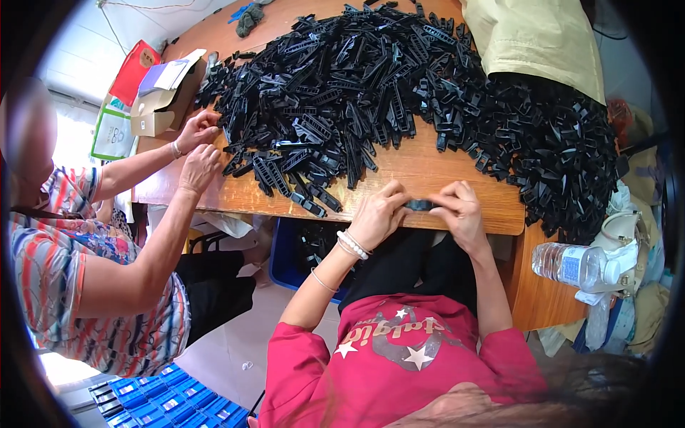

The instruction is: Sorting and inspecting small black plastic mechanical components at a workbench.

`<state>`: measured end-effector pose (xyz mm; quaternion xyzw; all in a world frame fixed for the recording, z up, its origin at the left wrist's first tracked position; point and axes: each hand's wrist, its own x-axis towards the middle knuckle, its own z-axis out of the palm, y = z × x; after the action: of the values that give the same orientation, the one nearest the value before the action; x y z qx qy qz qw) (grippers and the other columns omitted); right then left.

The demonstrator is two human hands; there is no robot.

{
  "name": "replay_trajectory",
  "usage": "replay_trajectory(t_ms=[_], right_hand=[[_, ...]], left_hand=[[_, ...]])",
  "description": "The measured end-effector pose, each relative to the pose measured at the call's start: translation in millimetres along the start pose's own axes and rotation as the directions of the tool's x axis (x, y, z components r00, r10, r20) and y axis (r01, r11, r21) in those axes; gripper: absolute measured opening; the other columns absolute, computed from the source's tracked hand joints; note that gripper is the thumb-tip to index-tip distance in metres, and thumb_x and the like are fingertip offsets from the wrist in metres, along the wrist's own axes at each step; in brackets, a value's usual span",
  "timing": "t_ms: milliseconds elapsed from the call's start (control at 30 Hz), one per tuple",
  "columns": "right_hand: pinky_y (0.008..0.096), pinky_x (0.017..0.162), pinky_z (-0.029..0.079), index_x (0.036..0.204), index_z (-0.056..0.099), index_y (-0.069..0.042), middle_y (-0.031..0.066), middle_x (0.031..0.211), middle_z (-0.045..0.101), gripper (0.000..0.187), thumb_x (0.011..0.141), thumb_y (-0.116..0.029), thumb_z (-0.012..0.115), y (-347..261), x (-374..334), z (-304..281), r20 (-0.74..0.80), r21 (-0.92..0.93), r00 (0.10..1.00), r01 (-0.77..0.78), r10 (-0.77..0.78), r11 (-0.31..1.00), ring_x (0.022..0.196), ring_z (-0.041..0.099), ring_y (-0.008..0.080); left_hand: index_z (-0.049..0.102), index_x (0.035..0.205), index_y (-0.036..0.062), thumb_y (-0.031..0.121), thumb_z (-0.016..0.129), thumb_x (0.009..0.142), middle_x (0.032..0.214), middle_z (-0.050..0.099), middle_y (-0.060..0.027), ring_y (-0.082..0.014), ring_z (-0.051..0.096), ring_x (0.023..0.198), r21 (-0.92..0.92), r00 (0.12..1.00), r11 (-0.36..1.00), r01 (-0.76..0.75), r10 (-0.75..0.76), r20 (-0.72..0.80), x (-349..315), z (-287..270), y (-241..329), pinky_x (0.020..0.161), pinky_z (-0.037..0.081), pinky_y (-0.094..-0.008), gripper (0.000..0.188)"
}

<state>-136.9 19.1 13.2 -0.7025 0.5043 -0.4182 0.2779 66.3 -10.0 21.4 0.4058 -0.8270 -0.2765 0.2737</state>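
Black plastic fills most of what I see from my remote seat, and one small black part [419,205] is up between the wearer's two hands. The left hand [382,212] pinches its left end, thumb and fingers drawn narrow, with a white bead bracelet [352,245] on the wrist. The right hand [460,212] grips the other end, also narrow, so I count both as holding the same part. It is at the near edge of the worktop [407,165], above the wearer's lap; I cannot tell whether it touches the wood. Beyond the hands I have a big heap of long black pieces [335,93] spread across the worktop, and to the right a pile of smaller black pieces [549,150] runs down close to the edge, with a beige sack [539,43] lying over its far side. Near the right elbow I make out a clear bottle [567,264] on its side. At my left sits a co-worker [107,285], both hands at the heap's left edge; I cannot tell what they hold. Past those hands stands a cardboard box [146,123], a blue bin [278,265] sits under the worktop, and blue trays [171,399] lie at lower left.
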Motion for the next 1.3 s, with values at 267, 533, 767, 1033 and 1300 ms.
replay_trajectory(t_ms=[267,533,767,1033,1300], right_hand=[[0.0349,0.077,0.048,0.096,0.07,0.001,0.0108,0.094,0.062,0.021,0.075,0.002,0.071,-12,-7,13,0.03,0.294,0.996,-0.085,0.08,0.952,0.089,0.06,0.0264],[0.0385,0.089,0.041,0.118,0.064,-0.008,0.0083,0.11,0.058,0.033,0.087,-0.019,0.068,29,35,-36,-0.506,-0.556,0.861,-0.286,-0.045,0.781,0.105,0.054,0.0262],[0.0443,0.104,0.03,0.126,0.062,-0.016,0.0152,0.129,0.057,0.041,0.093,-0.04,0.057,70,148,-26,-0.338,-0.617,0.92,-0.057,-0.198,0.785,0.123,0.048,0.031],[0.0551,0.104,0.024,0.112,0.071,-0.023,0.0104,0.127,0.059,0.033,0.089,-0.043,0.058,67,155,-7,-0.186,-0.553,0.98,-0.045,-0.071,0.832,0.124,0.047,0.0257],[0.0584,0.11,0.018,0.115,0.069,-0.02,0.0097,0.127,0.058,0.032,0.089,-0.036,0.062,43,106,-11,-0.099,-0.515,0.988,0.048,-0.115,0.856,0.125,0.047,0.0273]], left_hand=[[0.066,0.095,0.004,0.016,0.069,0.08,0.093,0.059,-0.012,-0.0342,0.061,0.085,0.006,0.998,0.999,0.034,-0.033,-0.047,-45,-15,2,0.07,0.05,-0.0408,0.019],[0.067,0.095,0.0058,0.011,0.074,0.074,0.097,0.061,-0.0119,-0.0297,0.062,0.089,0.419,0.978,0.884,0.206,-0.201,-0.057,-131,-54,-7,0.073,0.052,-0.0374,0.023],[0.056,0.123,0.0099,0.013,0.068,0.082,0.131,0.047,-0.0208,-0.0389,0.045,0.12,0.413,0.933,0.907,-0.08,0.214,-0.289,76,-18,-15,0.101,0.039,-0.0457,0.043],[0.057,0.121,0.0092,0.047,0.065,0.082,0.122,0.054,-0.0201,-0.0365,0.044,0.119,0.595,0.923,0.797,0.105,0.144,-0.356,135,12,-47,0.112,0.019,-0.0537,0.055],[0.055,0.125,0.0081,0.041,0.067,0.084,0.129,0.05,-0.0243,-0.0413,0.043,0.121,0.491,0.94,0.863,0.12,0.06,-0.336,82,17,-15,0.103,0.034,-0.0484,0.054]])
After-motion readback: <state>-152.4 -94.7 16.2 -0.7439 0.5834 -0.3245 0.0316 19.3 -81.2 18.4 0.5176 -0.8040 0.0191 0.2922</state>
